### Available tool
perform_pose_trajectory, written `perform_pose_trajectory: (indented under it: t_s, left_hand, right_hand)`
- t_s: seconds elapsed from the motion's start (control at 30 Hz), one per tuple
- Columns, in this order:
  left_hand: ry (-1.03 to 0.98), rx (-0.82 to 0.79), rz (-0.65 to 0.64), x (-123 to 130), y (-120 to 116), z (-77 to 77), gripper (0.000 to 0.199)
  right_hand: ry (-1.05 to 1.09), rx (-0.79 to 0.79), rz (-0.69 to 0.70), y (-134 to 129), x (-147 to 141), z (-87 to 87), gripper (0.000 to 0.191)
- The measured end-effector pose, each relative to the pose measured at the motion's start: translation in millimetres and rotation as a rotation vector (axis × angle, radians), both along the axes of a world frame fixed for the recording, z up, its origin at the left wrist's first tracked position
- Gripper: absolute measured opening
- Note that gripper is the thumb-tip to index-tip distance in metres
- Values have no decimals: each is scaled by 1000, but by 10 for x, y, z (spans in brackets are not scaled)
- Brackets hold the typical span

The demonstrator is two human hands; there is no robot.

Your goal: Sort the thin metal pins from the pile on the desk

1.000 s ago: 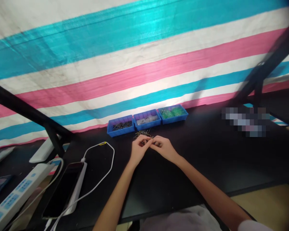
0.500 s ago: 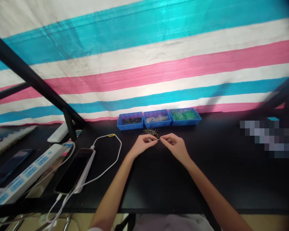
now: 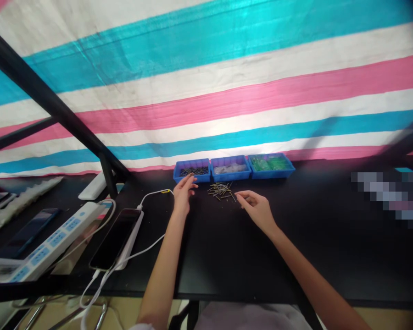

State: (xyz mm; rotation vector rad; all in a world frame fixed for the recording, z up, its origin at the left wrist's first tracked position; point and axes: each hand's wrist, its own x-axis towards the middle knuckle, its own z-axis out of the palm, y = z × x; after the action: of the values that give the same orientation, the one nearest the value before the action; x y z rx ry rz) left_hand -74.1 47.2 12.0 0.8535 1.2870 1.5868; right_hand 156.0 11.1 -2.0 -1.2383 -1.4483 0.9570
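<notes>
My left hand (image 3: 184,194) is at the front of the left blue tray (image 3: 179,178), which holds dark screws (image 3: 194,171). Its fingers are stretched out and apart, with nothing visible between them. My right hand (image 3: 256,207) has its thumb and forefinger pinched together on a thin metal screw (image 3: 233,197), its details too small to make out. Just left of those fingertips, a loose pile of similar thin screws (image 3: 220,189) lies on the black table.
The middle blue tray (image 3: 231,176) holds clear plastic pieces, and the right blue tray (image 3: 273,174) green ones. To the left are a phone (image 3: 115,240) with white cables, a power strip (image 3: 55,243) and a black frame bar (image 3: 79,133). A striped sheet (image 3: 206,101) hangs behind.
My hands were together over a thin piece in front of the pile. Now the left has moved away, left and up to the screw tray, and opened; the right stays near the pile.
</notes>
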Motion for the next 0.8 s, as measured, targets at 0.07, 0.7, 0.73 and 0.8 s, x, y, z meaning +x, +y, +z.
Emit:
perform_pose_trajectory:
  t_s: [0.07, 0.7, 0.73, 0.8]
  left_hand:
    - [-9, 13, 4, 6, -3, 14, 44]
    - [135, 69, -294, 125, -46, 13, 72]
    - [130, 71, -306, 130, -46, 3, 73]
    - [106, 80, -322, 134, -44, -14, 73]
  right_hand:
    - [-6, 3, 7, -2, -6, -16, 28]
    - [-95, 64, 19, -72, -30, 59, 27]
    - [-97, 67, 20, -73, -30, 53, 27]
    - [-102, 77, 21, -73, -26, 41, 26]
